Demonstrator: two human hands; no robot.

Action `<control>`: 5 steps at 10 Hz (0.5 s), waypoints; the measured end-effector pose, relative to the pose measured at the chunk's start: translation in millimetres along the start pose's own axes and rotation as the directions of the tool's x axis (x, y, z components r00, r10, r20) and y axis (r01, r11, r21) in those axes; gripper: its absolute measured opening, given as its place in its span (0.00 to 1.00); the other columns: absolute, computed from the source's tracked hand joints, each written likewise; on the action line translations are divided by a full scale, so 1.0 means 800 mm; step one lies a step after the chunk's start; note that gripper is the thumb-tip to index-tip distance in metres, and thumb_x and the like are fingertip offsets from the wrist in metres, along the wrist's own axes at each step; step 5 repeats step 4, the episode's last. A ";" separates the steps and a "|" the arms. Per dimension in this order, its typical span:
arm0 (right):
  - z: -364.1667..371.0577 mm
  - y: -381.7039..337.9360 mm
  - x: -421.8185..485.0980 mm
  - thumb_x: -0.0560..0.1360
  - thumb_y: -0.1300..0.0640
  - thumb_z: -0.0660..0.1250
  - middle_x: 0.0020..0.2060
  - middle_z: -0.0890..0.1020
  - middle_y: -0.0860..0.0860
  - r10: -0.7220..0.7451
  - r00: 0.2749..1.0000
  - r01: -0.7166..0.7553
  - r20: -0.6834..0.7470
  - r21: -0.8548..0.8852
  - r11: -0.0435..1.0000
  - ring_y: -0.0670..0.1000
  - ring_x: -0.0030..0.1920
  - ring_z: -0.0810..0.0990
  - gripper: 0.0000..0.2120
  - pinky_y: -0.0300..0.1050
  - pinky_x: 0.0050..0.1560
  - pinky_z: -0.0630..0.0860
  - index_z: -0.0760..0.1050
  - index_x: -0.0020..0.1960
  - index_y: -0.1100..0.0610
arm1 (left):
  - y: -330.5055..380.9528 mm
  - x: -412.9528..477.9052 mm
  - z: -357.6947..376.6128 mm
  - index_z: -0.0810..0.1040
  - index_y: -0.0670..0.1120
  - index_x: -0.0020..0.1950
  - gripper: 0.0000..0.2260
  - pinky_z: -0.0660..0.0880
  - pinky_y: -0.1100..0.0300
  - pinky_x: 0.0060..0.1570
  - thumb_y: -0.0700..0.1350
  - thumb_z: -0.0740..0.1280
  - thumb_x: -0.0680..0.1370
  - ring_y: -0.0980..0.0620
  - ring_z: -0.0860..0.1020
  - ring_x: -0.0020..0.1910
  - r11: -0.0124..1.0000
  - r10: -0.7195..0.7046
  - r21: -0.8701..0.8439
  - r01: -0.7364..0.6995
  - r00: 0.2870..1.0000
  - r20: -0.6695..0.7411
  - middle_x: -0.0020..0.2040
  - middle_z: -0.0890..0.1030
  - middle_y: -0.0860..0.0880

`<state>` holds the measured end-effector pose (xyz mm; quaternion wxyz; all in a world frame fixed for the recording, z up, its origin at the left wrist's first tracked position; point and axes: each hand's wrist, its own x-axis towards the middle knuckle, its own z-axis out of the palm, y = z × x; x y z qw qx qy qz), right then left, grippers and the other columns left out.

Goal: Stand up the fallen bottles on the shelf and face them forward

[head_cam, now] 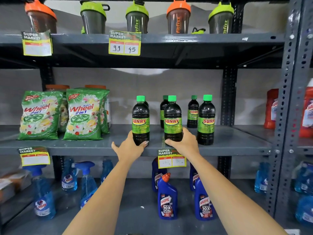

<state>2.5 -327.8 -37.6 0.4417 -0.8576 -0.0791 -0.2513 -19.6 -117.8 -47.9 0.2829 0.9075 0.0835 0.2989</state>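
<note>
bottles of dark sunny cleaner with green caps are what we're sorting, and right now they all look upright on the middle shelf (pixel 237 141), front row of three near the edge with more tucked behind. our left hand (pixel 130 146) is wrapped round the base of the left front bottle (pixel 140 121), fingers (pixel 146 143) curled across the bottom front, so it's gripping that one. our right hand (pixel 184 141) is closed on the lower part of the middle front bottle (pixel 172 120), thumb at the front and the rest of the fingers round the right side. the third front bottle (pixel 206 121) stands just beside that hand, untouched, its label turned a bit to the right so the name runs off the side. we'd guess these are full, so fairly heavy for their size, stiff plastic, smooth and a bit slippery on the glossy label. holding low like this keeps them steady while twisting; grabbing up by the cap would make them tippy. both forearms reach up and forward from below, wrists roughly level with the shelf edge, palms facing inward toward each other. labels on the two held bottles face us pretty squarely, so we reckon the job's nearly done, with maybe that right one left to turn. the detergent bags (pixel 83 116) to the left sit well apart.
</note>
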 end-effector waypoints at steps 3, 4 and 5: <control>-0.001 -0.003 -0.018 0.65 0.38 0.77 0.72 0.70 0.54 -0.042 0.999 0.041 -0.021 -0.026 0.999 0.57 0.72 0.69 0.50 0.55 0.67 0.70 0.57 0.77 0.56 | -0.010 -0.003 0.006 0.56 0.51 0.77 0.40 0.44 0.39 0.72 0.69 0.63 0.72 0.46 0.70 0.69 0.999 0.035 -0.015 -0.035 0.999 -0.007 0.67 0.77 0.51; -0.013 -0.025 -0.025 0.74 0.37 0.67 0.78 0.59 0.57 -0.374 0.880 0.319 -0.293 -0.220 0.922 0.56 0.78 0.58 0.47 0.55 0.75 0.61 0.49 0.80 0.59 | -0.002 0.000 0.001 0.49 0.43 0.79 0.47 0.50 0.36 0.72 0.70 0.62 0.72 0.46 0.53 0.77 0.995 0.094 -0.004 -0.097 0.975 -0.203 0.79 0.57 0.45; -0.013 -0.025 -0.025 0.74 0.37 0.67 0.78 0.59 0.57 -0.374 0.880 0.319 -0.293 -0.220 0.922 0.56 0.78 0.58 0.47 0.55 0.75 0.61 0.49 0.80 0.59 | -0.002 0.000 0.001 0.49 0.43 0.79 0.47 0.50 0.36 0.72 0.70 0.62 0.72 0.46 0.53 0.77 0.995 0.094 -0.004 -0.097 0.975 -0.203 0.79 0.57 0.45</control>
